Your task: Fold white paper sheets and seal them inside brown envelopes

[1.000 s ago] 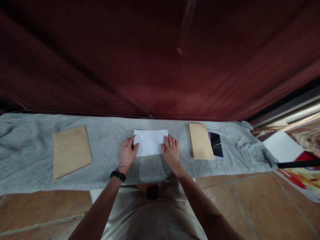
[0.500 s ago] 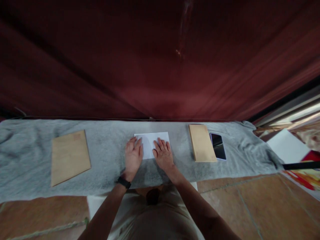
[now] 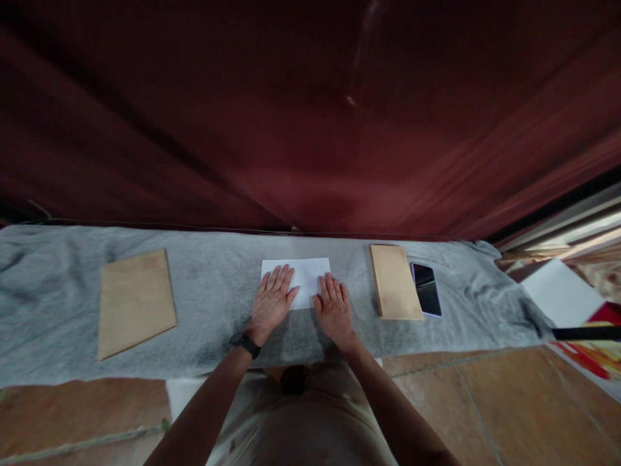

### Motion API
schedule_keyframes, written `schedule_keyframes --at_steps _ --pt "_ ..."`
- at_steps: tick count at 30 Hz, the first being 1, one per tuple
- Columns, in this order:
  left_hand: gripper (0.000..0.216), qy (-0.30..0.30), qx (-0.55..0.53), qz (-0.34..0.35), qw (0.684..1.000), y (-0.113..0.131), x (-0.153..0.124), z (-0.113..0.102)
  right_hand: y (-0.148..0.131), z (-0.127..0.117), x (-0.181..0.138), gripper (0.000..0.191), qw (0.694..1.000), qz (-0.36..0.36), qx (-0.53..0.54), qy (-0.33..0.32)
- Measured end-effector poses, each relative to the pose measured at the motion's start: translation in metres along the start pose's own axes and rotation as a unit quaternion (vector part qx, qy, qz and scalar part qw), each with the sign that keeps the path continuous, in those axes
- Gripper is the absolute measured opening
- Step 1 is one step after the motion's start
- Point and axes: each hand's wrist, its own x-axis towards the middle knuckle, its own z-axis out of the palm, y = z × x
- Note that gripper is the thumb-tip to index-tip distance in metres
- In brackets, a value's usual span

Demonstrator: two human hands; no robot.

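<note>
A white sheet of paper lies on a grey cloth in front of me, perhaps folded; I cannot tell for sure. My left hand, with a dark watch at the wrist, rests flat on the paper's left part with fingers stretched out. On the paper's right edge lies my right hand, palm down, its fingers extended and the thumb a little apart. Both hands cover parts of the sheet's left, right and near edges.
The grey cloth covers a long narrow surface against a dark red wall. A brown envelope lies at left. At right sit a stack of brown envelopes and a phone. White paper is beyond the right end.
My left hand has turned flatter and slid right onto the paper, fingers now extended. My right hand has shifted right to the sheet's edge. The view has tilted slightly.
</note>
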Motion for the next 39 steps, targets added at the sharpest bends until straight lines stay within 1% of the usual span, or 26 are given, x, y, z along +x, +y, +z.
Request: schedule_keyframes --at_steps 4,6,8,11,13,15,18,22,25,29,32,35,37,39 --pt "0.062 -0.003 0.012 -0.029 0.999 -0.006 -0.007 -0.001 0.015 -0.006 -0.005 0.054 1.0 0.005 0.007 0.001" --pt "0.064 -0.009 0.017 -0.033 0.999 -0.005 -0.008 -0.001 0.013 -0.008 0.002 0.052 1.0 0.006 0.018 0.009" --pt "0.065 -0.013 0.018 -0.035 0.999 -0.005 -0.007 -0.001 0.003 -0.008 0.014 0.051 0.999 0.005 0.034 0.015" --pt "0.065 -0.023 0.021 -0.035 0.999 -0.004 -0.006 -0.003 -0.015 -0.005 0.028 0.05 0.998 -0.032 0.057 -0.005" --pt "0.061 -0.031 0.022 -0.036 0.999 -0.003 -0.006 -0.006 -0.022 -0.003 0.03 0.048 0.995 -0.069 0.057 -0.031" --pt "0.057 -0.034 0.021 -0.039 0.998 -0.002 -0.007 -0.009 -0.023 -0.003 0.025 0.046 0.993 -0.094 0.051 -0.05" --pt "0.055 -0.026 0.025 -0.035 0.999 0.001 -0.006 -0.012 -0.016 -0.008 0.01 0.044 0.991 -0.109 0.048 -0.062" --pt "0.053 -0.006 0.016 -0.025 1.0 0.009 0.006 -0.009 -0.01 -0.018 -0.004 0.043 0.986 -0.133 0.059 -0.083" --pt "0.053 -0.011 -0.021 -0.003 1.0 0.013 0.02 -0.003 -0.011 -0.022 -0.007 0.041 0.984 -0.134 0.068 -0.096" --pt "0.055 -0.011 -0.039 -0.001 0.999 0.012 0.038 0.004 -0.011 -0.025 -0.008 0.039 0.981 -0.138 0.082 -0.111" --pt "0.056 -0.013 -0.038 0.004 0.999 0.009 0.045 0.006 -0.011 -0.029 -0.011 0.039 0.976 -0.152 0.096 -0.119" --pt "0.056 -0.02 -0.04 -0.001 0.999 0.008 0.04 0.005 -0.009 -0.031 -0.016 0.039 0.972 -0.167 0.114 -0.121" --pt "0.055 -0.024 -0.045 0.004 0.999 0.011 0.027 0.004 -0.006 -0.03 -0.019 0.038 0.97 -0.172 0.129 -0.115" --pt "0.053 -0.026 -0.05 0.026 0.998 0.014 0.006 0.002 -0.002 -0.027 -0.02 0.039 0.969 -0.168 0.151 -0.101"
